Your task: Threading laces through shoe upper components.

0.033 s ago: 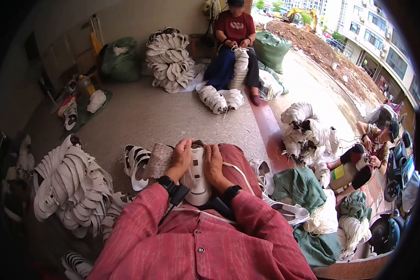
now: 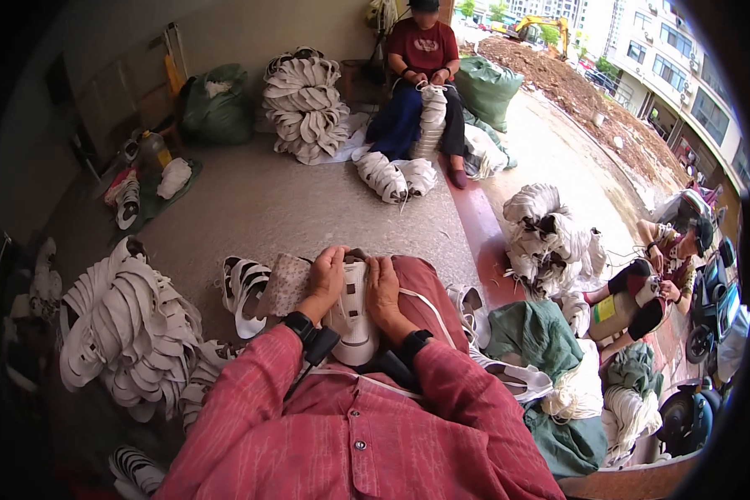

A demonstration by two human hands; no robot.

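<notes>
A white shoe upper with small dark openings down its middle lies on my lap, its rounded toe towards me. My left hand holds its left side near the dark collar, fingers curled along the edge. Along the other side my right hand is closed in the same way, fingers pressed to the upper. The undersides of both grips are hidden. Beside my left hand is a patterned beige cloth over my knee. A white cord runs over the reddish cloth on my right leg.
Stacked white uppers stand at my left, with a striped upper close by. To my right lie a green sack and a bundle of white laces. One person sits ahead, another person at far right, both handling uppers.
</notes>
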